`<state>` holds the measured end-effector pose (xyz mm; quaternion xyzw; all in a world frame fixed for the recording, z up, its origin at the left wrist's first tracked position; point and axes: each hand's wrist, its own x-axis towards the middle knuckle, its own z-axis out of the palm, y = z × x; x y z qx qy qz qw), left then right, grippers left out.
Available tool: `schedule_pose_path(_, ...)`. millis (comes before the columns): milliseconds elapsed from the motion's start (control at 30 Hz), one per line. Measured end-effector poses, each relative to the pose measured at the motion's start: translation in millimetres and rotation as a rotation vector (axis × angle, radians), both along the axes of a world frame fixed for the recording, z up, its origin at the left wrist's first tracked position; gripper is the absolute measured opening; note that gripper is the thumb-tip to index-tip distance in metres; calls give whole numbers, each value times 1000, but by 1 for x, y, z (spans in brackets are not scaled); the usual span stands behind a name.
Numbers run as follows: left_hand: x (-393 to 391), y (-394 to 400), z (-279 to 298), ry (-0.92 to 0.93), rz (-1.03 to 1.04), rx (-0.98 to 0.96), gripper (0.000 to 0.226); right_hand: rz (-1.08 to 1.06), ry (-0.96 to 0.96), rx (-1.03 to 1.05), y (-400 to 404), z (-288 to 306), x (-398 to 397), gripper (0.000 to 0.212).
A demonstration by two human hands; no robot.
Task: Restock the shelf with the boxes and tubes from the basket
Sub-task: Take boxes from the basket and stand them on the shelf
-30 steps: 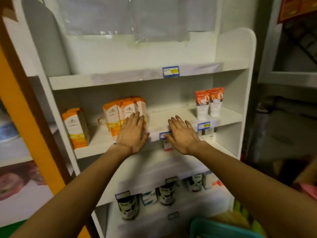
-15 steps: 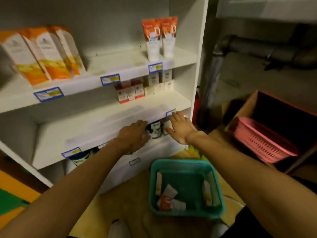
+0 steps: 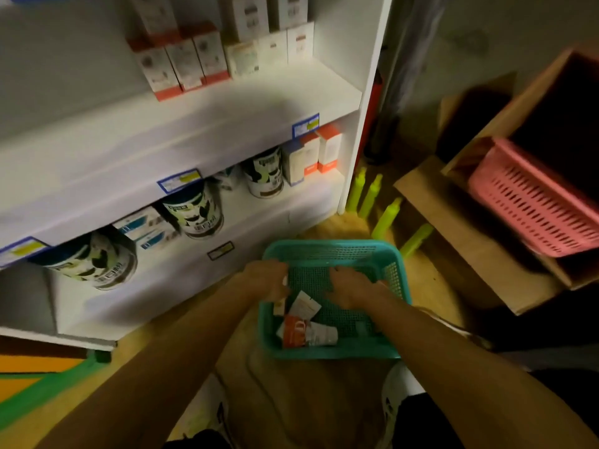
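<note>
A teal basket (image 3: 327, 246) sits on the floor in front of the white shelf (image 3: 194, 124). In it lie an orange-and-white tube (image 3: 304, 333), a white tube (image 3: 303, 306) and a small box (image 3: 278, 308). My left hand (image 3: 265, 280) is at the basket's left rim, its fingers bent loosely down above the small box, and I see nothing gripped. My right hand (image 3: 353, 286) hovers flat over the basket's middle, fingers spread, holding nothing. Motion blurs both hands.
White boxes with red bases (image 3: 181, 63) stand on the middle board. Cow-print cans (image 3: 194, 215) and orange-and-white boxes (image 3: 317, 153) fill the bottom board. At right are yellow-green bottles (image 3: 372, 196) and a pink basket (image 3: 531, 202) inside a cardboard box (image 3: 453, 222).
My view dropped from the upper shelves to the floor. Both hands left the shelf edge and came down into the teal basket.
</note>
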<state>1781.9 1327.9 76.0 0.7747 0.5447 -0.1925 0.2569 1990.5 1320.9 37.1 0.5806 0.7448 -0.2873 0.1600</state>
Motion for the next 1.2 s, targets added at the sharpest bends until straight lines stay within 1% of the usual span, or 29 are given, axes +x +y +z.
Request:
schedule_pose_path(100, 4, 8, -31, -29, 11, -8, 49, 13, -14, -89, 4, -39, -4, 44)
schedule_pose_path(200, 7, 17, -55, -11, 21, 40, 54, 15, -27, -127, 5, -71, -7, 41)
schedule_pose_path(300, 8, 27, -81, 15, -12, 107, 56, -1, -20, -150, 7, -98, -11, 46)
schedule_pose_path(367, 10, 32, -98, 55, -43, 126, 56, -11, -26, -166, 8, -115, -15, 53)
schedule_pose_path(500, 9, 41, -128, 159, -85, 179, 63, 71, -151, -114, 10, -139, -21, 63)
schedule_pose_path(600, 6, 41, -145, 255, -108, 221, 63, 123, -164, -47, 9, -151, -22, 61)
schedule_pose_path(700, 7, 38, -155, 321, -104, 240, 64, 70, -144, -67, 6, -162, -22, 60)
schedule_pose_path(767, 8, 35, -158, 349, -107, 240, 67, 59, -139, -32, 3, -167, -21, 59)
schedule_pose_path(900, 10, 34, -164, 333, -73, 234, 71, 101, -103, 60, -4, -173, -21, 61)
schedule_pose_path(1067, 13, 35, -178, 300, -3, 222, 79, -70, -13, -18, -4, -177, -24, 66)
schedule_pose_path(1133, 13, 35, -181, 282, 33, 206, 81, -106, 26, -15, -3, -178, -19, 62)
schedule_pose_path(1200, 15, 33, -182, 242, 95, 206, 82, -130, 70, -18, -2, -180, -15, 52)
